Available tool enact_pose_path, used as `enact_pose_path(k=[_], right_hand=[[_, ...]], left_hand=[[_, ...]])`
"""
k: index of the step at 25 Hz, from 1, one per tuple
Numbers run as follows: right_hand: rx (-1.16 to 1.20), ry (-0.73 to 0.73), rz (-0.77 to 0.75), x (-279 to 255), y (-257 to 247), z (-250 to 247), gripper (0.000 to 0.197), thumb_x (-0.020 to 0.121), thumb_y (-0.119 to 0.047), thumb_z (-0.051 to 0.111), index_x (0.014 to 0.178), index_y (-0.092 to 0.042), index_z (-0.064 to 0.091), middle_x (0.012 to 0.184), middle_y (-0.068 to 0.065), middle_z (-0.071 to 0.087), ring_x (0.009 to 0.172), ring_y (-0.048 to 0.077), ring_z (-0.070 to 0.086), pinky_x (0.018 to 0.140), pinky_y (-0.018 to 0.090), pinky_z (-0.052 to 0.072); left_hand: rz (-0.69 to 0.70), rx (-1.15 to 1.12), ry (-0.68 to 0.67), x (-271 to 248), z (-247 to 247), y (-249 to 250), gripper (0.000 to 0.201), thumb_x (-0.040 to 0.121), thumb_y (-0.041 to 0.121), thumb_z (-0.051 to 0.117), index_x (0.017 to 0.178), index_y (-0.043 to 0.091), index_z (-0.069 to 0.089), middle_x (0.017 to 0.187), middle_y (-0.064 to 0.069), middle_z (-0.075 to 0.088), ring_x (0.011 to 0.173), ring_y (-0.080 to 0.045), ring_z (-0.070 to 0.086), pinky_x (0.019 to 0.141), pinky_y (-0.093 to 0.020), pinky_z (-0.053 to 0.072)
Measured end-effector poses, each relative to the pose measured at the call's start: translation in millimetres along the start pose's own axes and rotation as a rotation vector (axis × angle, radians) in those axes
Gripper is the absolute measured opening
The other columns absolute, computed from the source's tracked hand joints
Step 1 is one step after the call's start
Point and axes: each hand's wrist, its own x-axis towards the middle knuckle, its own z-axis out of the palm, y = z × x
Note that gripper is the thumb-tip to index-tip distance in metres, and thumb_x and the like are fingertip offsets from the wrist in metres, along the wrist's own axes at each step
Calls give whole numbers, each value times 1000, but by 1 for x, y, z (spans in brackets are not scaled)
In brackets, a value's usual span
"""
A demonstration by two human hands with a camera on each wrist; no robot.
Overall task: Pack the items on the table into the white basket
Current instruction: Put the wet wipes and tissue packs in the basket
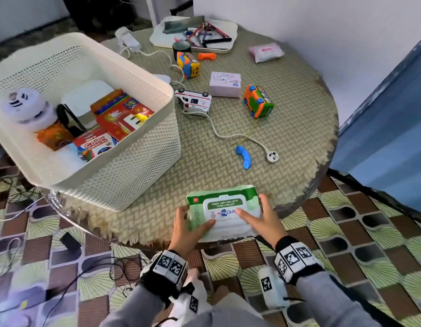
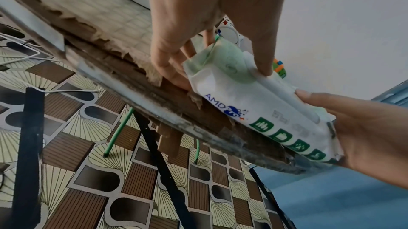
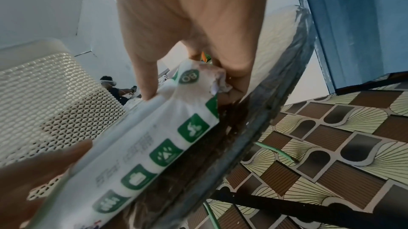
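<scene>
A green and white wet wipes pack (image 1: 223,211) lies at the near edge of the round woven table (image 1: 228,171). My left hand (image 1: 187,228) grips its left end, thumb on top and fingers round the side. My right hand (image 1: 263,220) grips the right end the same way. In the left wrist view my left hand (image 2: 198,40) pinches the pack (image 2: 253,107), which overhangs the table rim. In the right wrist view my right hand (image 3: 187,40) holds the pack (image 3: 143,154). The white basket (image 1: 134,175) stands at the left, holding a colour pencils box (image 1: 96,143) and other items.
On the table lie a toy ambulance (image 1: 193,101), a pink box (image 1: 225,84), an orange-green toy bus (image 1: 259,101), a blue toy handset (image 1: 243,156), a white cable with plug (image 1: 272,156), a pink wipes pack (image 1: 266,51) and a white tray (image 1: 228,47) of pens.
</scene>
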Motion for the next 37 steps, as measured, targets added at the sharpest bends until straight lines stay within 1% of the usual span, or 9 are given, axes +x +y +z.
enact_pose_path(k=[2, 5, 8, 14, 18, 23, 29, 33, 37], right_hand=[[29, 1, 4, -3, -7, -1, 58, 76, -41, 75, 122, -23, 43, 115, -7, 62, 102, 5, 60, 92, 29, 47], [68, 40, -71, -9, -25, 0, 45, 79, -31, 75, 111, -26, 43, 98, -21, 59, 84, -12, 57, 82, 16, 48], [107, 85, -157, -13, -43, 3, 52, 77, -31, 77, 116, -23, 43, 97, -15, 67, 85, -8, 64, 87, 27, 52], [222, 128, -358, -19, -104, 4, 49, 73, -30, 75, 113, -22, 47, 100, -7, 70, 90, 3, 67, 75, 16, 51], [243, 163, -463, -11, -152, 11, 57, 71, -35, 75, 116, -18, 46, 102, -6, 70, 95, 9, 67, 85, 31, 53], [280, 191, -591, -2, -213, 44, 54, 72, -30, 73, 117, -15, 46, 99, -20, 69, 97, 4, 66, 83, 18, 50], [246, 226, -722, 15, -287, 113, 49, 78, -33, 72, 115, -13, 46, 104, -11, 69, 98, 7, 66, 89, 32, 50], [220, 199, -737, 30, -323, 151, 62, 78, -49, 72, 124, -19, 41, 118, -4, 64, 108, 9, 61, 99, 36, 47], [119, 193, -712, 39, -348, 174, 61, 81, -43, 69, 129, -22, 38, 117, -12, 62, 105, -5, 57, 91, 13, 44]], left_hand=[[20, -103, -38, -5, -2, 6, 63, 72, 19, 78, 118, 18, 35, 112, -9, 64, 87, -17, 70, 71, -32, 60], [82, -200, -30, -12, -7, 22, 67, 73, 14, 77, 121, 13, 30, 104, -6, 67, 80, -16, 72, 65, -32, 60], [151, -225, 35, -20, -15, 41, 88, 64, 30, 82, 128, 13, 26, 106, -3, 67, 86, -14, 71, 77, -39, 59], [431, -212, 184, -38, -45, 95, 83, 54, 50, 81, 120, 31, 33, 103, 14, 65, 90, -6, 69, 84, -43, 56], [601, -190, 243, -42, -79, 140, 72, 60, 46, 79, 117, 29, 38, 104, 20, 63, 90, 7, 64, 81, -36, 58], [724, -229, 247, -32, -134, 181, 65, 70, 28, 80, 120, 17, 41, 108, 12, 61, 90, 9, 62, 75, -18, 55], [786, -296, 110, -11, -234, 217, 63, 71, 21, 76, 116, 21, 33, 102, -3, 68, 80, -13, 71, 63, -25, 57], [838, -343, 83, 8, -286, 230, 59, 73, 16, 74, 115, 18, 33, 101, -7, 70, 83, -18, 72, 65, -29, 58], [907, -367, 96, 31, -328, 240, 47, 77, 8, 72, 108, 21, 40, 96, -2, 73, 85, -20, 72, 66, -30, 59]])
